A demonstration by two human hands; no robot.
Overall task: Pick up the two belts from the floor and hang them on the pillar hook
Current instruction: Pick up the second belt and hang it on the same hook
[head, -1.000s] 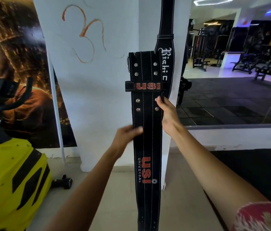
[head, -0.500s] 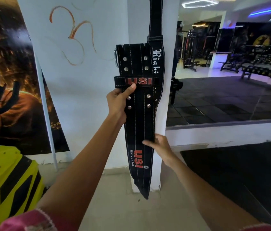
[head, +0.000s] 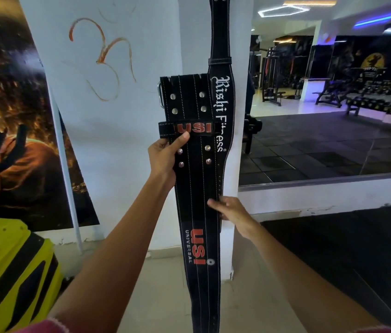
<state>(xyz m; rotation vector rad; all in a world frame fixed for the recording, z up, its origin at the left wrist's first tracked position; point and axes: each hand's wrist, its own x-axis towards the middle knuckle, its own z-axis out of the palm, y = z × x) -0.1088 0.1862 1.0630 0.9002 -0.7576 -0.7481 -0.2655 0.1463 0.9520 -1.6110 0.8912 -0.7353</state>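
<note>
Both hands unmoved: left hand [head: 163,156] gripping belt [head: 195,188].

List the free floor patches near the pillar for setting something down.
Bare tile between the yellow machine and the hanging USI belt; more tile right of the pillar, up to the black mat. Crowded: pillar front, both belts and both hands.

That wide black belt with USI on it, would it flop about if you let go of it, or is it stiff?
Probably fairly stiff: the USI belt hangs flat and straight against the pillar, with no folds. Its rows of stitching and metal rivets suggest thick, weighty leather. The left hand grips its edge and the right hand touches lower down, so it may swing.
</note>
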